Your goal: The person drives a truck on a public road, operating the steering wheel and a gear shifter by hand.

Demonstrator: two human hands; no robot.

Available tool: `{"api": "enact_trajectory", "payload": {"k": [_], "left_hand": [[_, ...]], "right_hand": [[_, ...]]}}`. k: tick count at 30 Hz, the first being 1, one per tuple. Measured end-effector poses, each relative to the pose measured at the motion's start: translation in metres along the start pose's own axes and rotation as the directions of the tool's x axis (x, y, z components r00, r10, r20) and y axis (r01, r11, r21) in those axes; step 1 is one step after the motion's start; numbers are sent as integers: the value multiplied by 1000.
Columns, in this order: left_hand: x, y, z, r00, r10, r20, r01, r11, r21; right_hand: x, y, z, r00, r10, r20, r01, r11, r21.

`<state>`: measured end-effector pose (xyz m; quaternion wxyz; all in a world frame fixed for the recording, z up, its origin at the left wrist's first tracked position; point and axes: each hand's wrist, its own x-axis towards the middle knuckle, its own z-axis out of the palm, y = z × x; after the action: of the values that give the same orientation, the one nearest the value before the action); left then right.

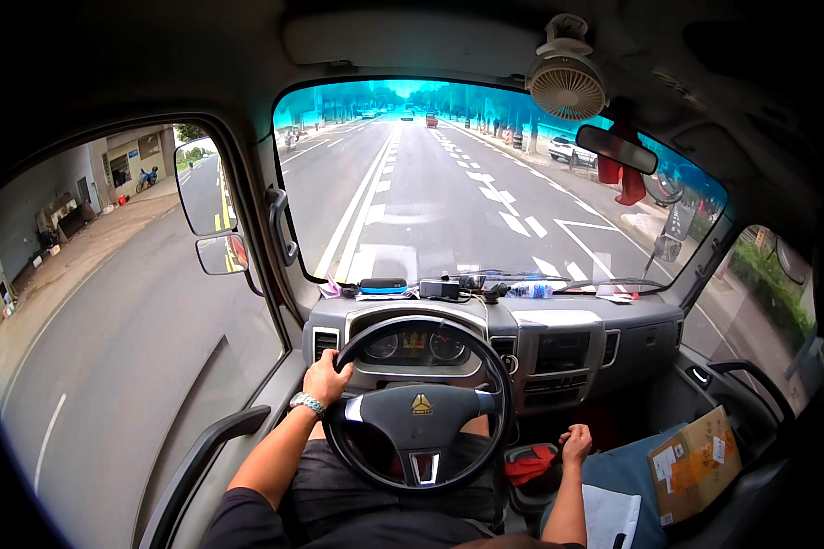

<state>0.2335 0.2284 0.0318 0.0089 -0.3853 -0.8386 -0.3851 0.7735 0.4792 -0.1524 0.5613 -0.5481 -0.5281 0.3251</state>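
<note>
I sit at a large black steering wheel with grey spokes. My left hand is closed round the upper left of its rim, and a metal watch is on that wrist. Off the wheel to the right, my right hand hangs in a loose fist with nothing showing in it. Left of that hand, a red cloth lies over the console between the seats. Behind the wheel is the instrument cluster, partly covered by the rim.
A cardboard box and white papers lie on the blue passenger seat. Along the dashboard are a dark case, a small black device and a plastic bottle. Ahead runs a marked road with a distant red vehicle.
</note>
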Motion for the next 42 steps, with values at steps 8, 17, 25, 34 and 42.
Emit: {"api": "enact_trajectory", "payload": {"k": [8, 17, 25, 34, 42], "left_hand": [[-9, 10, -9, 1000, 30, -2, -30, 998, 56], [-5, 6, -15, 997, 65, 33, -67, 996, 63], [-2, 12, -18, 997, 73, 32, -75, 995, 61], [2, 12, -13, 997, 76, 15, -77, 993, 87], [-4, 1, -4, 996, 75, -39, -72, 996, 59]], "right_hand": [[-10, -11, -20, 1000, 13, -16, -13, 999, -31], [-22, -17, -16, 1000, 9, -23, -11, 997, -70], [-20, -10, -14, 999, 11, -30, -12, 999, -31], [-4, -7, -10, 998, -52, -29, 51, 998, -22], [-8, -1, -2, 997, -53, -51, 50, 997, -57]]}}
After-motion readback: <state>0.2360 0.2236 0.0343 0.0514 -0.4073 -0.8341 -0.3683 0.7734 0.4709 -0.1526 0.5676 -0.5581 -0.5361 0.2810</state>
